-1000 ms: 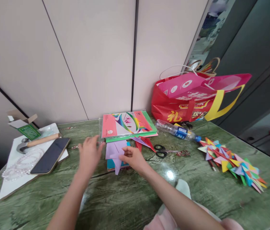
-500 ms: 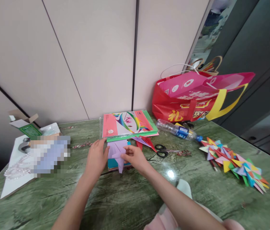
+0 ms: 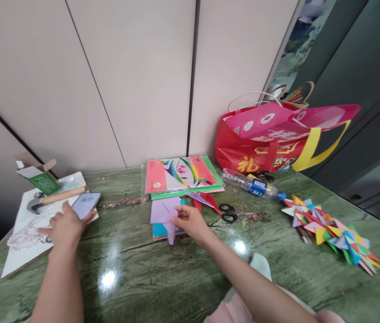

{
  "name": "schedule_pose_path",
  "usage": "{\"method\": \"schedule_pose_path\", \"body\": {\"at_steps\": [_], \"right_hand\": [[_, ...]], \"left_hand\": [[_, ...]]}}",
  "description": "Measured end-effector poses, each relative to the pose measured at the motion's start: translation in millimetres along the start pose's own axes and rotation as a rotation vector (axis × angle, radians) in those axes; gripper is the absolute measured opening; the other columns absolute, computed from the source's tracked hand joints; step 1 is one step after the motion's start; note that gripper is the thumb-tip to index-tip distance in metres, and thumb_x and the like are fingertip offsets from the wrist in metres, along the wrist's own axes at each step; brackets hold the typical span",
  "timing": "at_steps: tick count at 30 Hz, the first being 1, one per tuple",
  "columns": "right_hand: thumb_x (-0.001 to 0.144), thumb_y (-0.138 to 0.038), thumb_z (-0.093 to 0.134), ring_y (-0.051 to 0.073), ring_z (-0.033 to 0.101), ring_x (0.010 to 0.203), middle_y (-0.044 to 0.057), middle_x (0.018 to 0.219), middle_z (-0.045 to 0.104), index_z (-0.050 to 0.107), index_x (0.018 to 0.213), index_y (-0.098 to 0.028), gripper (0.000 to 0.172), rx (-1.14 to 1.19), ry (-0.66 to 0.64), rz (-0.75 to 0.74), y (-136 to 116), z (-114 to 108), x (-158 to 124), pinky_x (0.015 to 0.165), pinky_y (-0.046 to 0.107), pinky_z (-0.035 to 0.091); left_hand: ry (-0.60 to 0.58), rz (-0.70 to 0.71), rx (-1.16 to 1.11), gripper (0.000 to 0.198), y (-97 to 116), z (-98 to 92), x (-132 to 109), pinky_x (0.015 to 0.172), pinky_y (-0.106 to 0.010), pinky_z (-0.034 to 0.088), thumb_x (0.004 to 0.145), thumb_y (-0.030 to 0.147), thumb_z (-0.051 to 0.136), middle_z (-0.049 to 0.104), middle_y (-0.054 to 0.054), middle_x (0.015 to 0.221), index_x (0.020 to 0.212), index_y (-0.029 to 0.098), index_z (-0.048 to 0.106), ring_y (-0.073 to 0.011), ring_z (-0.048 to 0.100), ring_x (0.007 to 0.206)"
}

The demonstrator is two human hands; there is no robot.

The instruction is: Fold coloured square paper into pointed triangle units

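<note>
My left hand [image 3: 65,229] reaches over a smartphone [image 3: 85,202] with a lit screen at the table's left. Its thumb and index finger lie at the phone's two sides, and the palm hides the lower part. A beaded strand [image 3: 21,235] lies beside the other fingers. At the middle, my right hand [image 3: 190,220] pinches a folded purple paper [image 3: 163,211] between thumb and fingers. The paper has a pointed lower tip and lies over a blue-topped stack of paper [image 3: 159,230]. Red and purple folded pieces [image 3: 206,200] and black-handled scissors [image 3: 229,212] are just beyond that hand.
Packs of coloured paper [image 3: 183,175] lie against the wall. A hammer [image 3: 58,196] and a green-white box [image 3: 43,179] stand on the left around a white board [image 3: 13,258]. To the right are a plastic bottle [image 3: 254,185], a red bag [image 3: 257,143] and a multicoloured folded-paper chain [image 3: 328,231].
My left hand has let go of the purple paper and moved left to the phone. My right hand stays at the paper, nearly still.
</note>
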State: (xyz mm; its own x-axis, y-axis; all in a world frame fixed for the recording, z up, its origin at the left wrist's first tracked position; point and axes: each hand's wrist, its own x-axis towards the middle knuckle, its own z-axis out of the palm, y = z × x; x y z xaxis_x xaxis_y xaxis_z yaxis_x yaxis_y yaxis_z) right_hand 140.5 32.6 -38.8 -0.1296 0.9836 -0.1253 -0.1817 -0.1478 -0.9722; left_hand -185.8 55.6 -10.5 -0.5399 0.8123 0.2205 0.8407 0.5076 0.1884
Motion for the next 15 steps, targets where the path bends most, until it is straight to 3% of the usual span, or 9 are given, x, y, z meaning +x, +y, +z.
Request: {"method": "schedule_pose_path", "body": {"at_steps": [5, 12, 15], "right_hand": [[0.050, -0.024, 0.072, 0.009, 0.048, 0.050, -0.006, 0.057, 0.049, 0.056, 0.079, -0.016, 0.033, -0.010, -0.004, 0.016, -1.0, -0.5, -0.4, 0.045, 0.023, 0.047], [0.050, -0.024, 0.071, 0.009, 0.048, 0.051, -0.006, 0.058, 0.049, 0.056, 0.079, -0.017, 0.033, -0.007, 0.001, 0.012, -0.2, -0.1, 0.0, 0.044, 0.023, 0.046], [0.050, -0.024, 0.071, 0.009, 0.048, 0.051, -0.006, 0.057, 0.049, 0.056, 0.079, -0.017, 0.034, 0.000, 0.004, 0.017, -2.3, 0.4, -0.8, 0.044, 0.022, 0.046]], "left_hand": [[-0.014, -0.006, -0.042, 0.077, 8.3, 5.1, -0.1, 0.067, -0.059, 0.035, 0.073, 0.057, 0.043, 0.053, -0.025, 0.110, 0.131, 0.011, 0.022, -0.0511, 0.044, 0.105], [0.047, -0.061, -0.045, 0.083, 14.4, 9.2, 0.9, 0.071, -0.062, 0.031, 0.070, 0.055, 0.048, 0.048, -0.036, 0.112, 0.124, -0.005, 0.026, -0.0553, 0.041, 0.105], [0.091, -0.057, -0.091, 0.081, 13.9, 9.0, -1.3, 0.075, -0.065, 0.028, 0.070, 0.053, 0.052, 0.051, -0.031, 0.113, 0.126, 0.000, 0.025, -0.0536, 0.043, 0.105]]}}
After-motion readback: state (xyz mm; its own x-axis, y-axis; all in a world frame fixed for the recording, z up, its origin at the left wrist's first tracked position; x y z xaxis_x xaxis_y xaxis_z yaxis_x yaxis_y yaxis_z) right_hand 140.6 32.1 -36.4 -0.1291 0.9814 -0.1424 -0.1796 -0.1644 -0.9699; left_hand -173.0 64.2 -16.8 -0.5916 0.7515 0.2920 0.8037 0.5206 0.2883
